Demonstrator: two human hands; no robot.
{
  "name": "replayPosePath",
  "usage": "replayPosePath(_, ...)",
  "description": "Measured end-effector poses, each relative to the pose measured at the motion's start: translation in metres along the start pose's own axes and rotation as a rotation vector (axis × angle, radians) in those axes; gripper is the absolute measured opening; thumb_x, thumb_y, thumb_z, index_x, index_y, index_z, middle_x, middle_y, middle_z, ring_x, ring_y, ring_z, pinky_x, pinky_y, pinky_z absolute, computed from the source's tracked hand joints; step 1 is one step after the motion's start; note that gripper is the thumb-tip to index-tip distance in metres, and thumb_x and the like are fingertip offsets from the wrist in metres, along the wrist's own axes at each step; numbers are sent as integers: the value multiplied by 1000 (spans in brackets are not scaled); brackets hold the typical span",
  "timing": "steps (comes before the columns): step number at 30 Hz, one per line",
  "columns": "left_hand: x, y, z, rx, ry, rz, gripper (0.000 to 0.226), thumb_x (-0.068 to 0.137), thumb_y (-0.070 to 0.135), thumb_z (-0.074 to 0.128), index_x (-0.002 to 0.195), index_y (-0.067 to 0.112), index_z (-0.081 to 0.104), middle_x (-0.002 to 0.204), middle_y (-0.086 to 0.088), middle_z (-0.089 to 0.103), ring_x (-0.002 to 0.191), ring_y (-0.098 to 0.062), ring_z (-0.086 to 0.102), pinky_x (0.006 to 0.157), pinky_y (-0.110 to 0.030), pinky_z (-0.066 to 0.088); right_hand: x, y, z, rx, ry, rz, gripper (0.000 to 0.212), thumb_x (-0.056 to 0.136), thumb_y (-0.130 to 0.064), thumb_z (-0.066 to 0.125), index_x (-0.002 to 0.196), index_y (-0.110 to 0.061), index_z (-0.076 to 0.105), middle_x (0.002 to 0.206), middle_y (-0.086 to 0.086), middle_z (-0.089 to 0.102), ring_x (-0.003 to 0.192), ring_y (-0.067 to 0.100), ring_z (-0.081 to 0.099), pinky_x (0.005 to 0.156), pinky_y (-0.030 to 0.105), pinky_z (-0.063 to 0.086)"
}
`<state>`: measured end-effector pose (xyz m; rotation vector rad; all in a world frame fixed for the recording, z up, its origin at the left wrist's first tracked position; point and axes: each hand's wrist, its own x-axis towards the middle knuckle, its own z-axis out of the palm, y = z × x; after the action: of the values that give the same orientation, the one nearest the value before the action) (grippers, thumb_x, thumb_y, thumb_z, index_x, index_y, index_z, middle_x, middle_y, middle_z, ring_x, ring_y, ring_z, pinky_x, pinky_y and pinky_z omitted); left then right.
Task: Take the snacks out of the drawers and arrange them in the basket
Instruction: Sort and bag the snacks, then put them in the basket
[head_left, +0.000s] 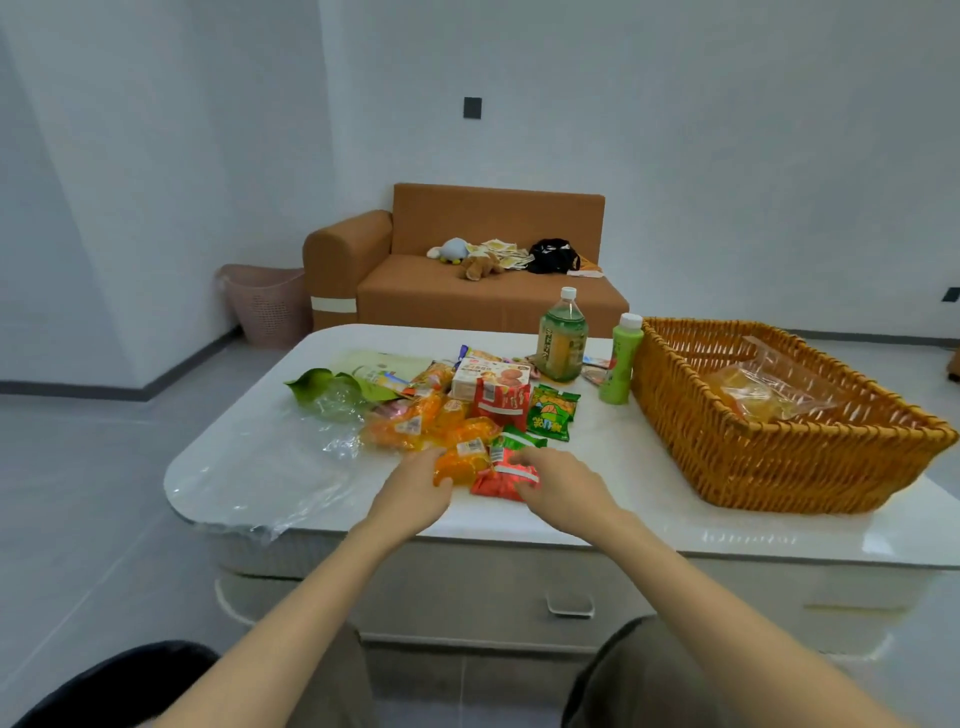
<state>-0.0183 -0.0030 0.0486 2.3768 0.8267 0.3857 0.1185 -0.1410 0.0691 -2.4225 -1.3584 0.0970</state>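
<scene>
The left hand (415, 493) curls its fingers round an orange packet (460, 464) at the near edge of the snack pile, and the right hand (563, 483) grips a red packet (498, 480) lying just beside it, the two packets touching. Beyond them, more snacks lie heaped on the white table (249, 467): a green packet (551, 413), a biscuit box (488, 376) and further orange wrappers. Farther back and to the right stand a large tea bottle (563, 340) and a small green bottle (618, 366), the latter just beside the wicker basket (779, 441). The basket sits on the right of the table and holds a clear bag of orange snacks (763, 389). A closed drawer (519, 587) faces the person below the tabletop.
</scene>
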Motion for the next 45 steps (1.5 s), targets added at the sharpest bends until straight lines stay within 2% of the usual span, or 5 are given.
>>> replayPosePath(19, 46, -96, -9, 543, -308, -456, 71, 100, 42, 36, 152, 29, -11, 157, -18, -19, 144, -43, -10, 110, -65, 10, 90, -9, 112, -207, -70, -156, 53, 99, -37, 41, 147, -45, 19, 161, -1, 12, 147, 32, 10, 119, 50, 10)
replayPosePath(27, 38, -92, -4, 591, -166, -321, 51, 98, 22, 42, 147, 18, 26, 129, -10, 53, 117, -28, 52, 84, -34, 42, 89, 12, 108, -261, 39, -42, 42, 99, -38, 38, 141, -41, 30, 156, -2, 23, 145, 30, 17, 115, 48, 20)
replayPosePath(36, 18, -60, 25, 413, 12, -23, 15, 93, 15, 45, 79, 21, 45, 83, -7, 55, 82, -30, 47, 62, -31, 30, 88, 30, 82, -218, 72, 94, 44, 96, -23, 43, 139, -32, 46, 159, 4, 20, 145, 35, 13, 117, 46, 17)
replayPosePath(41, 20, -57, 33, 428, 14, 81, 14, 94, 15, 43, 89, 24, 52, 98, -6, 63, 83, -22, 47, 70, -30, 34, 88, 17, 57, 471, 213, 245, 36, 97, -35, 43, 115, -14, 66, 122, 4, 64, 114, 27, 54, 96, 42, 44)
replayPosePath(45, 21, -50, 36, 381, 12, 186, 31, 98, 24, 44, 121, 34, 60, 119, 2, 66, 105, -19, 58, 87, -29, 43, 80, 18, 57, 288, 127, 253, 49, 82, -43, 64, 123, -17, 57, 102, 0, 65, 104, 23, 52, 79, 34, 44)
